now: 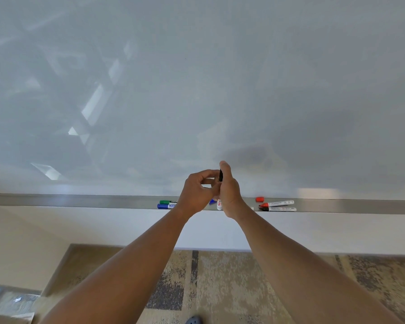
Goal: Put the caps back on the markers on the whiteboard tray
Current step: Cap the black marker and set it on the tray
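Meeting at the centre of the frame, both hands work on one marker [219,204] with a white barrel. The right hand [229,190] is wrapped around it, holding it upright, with a black cap [221,175] at its top against the thumb. The left hand [200,192] is curled with its fingertips pinched at the cap; the exact contact is hidden. Behind them runs a smooth, brushed-metal tray [80,200] under the glossy whiteboard [197,78]. Left on the tray lie a green marker [168,202] and a blue marker [166,206], partly covered by the left wrist. Right lie a loose red cap [259,199], a red-tipped marker [277,203] and a black-tipped marker [278,209]. A small blue piece [212,201] between the hands is too hidden to identify.
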Motion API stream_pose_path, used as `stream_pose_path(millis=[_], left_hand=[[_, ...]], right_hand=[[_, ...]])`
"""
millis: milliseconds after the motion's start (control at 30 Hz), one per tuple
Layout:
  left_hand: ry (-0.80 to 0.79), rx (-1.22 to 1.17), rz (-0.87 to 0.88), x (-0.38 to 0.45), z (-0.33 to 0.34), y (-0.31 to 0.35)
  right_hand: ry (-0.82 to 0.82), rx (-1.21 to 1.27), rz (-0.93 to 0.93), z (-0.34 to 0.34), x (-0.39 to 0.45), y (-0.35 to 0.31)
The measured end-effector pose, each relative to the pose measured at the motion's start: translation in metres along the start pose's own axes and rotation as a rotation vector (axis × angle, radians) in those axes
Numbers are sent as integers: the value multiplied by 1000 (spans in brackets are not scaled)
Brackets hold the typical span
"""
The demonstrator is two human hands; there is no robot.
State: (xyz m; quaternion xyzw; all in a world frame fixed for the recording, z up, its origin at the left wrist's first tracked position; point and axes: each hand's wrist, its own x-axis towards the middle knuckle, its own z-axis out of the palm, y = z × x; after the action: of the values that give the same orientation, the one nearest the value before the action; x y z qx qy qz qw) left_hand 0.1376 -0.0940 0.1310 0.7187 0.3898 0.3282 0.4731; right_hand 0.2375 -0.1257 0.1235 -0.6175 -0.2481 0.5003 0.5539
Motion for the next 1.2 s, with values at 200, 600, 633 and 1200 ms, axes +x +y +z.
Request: stream_pose_path(millis=[200, 600, 633, 1200], left_hand=[[40, 43, -25, 7, -2, -17], [15, 149, -196, -7, -17, -66], [12, 158, -204, -7, -18, -70], [-80, 605, -308, 3, -9, -116]], right_hand=[[-86, -159, 7, 0, 3, 0], [-240, -794, -30, -30, 22, 35], [-242, -823, -25, -32, 23, 37], [-254, -1136, -185, -54, 54, 83]])
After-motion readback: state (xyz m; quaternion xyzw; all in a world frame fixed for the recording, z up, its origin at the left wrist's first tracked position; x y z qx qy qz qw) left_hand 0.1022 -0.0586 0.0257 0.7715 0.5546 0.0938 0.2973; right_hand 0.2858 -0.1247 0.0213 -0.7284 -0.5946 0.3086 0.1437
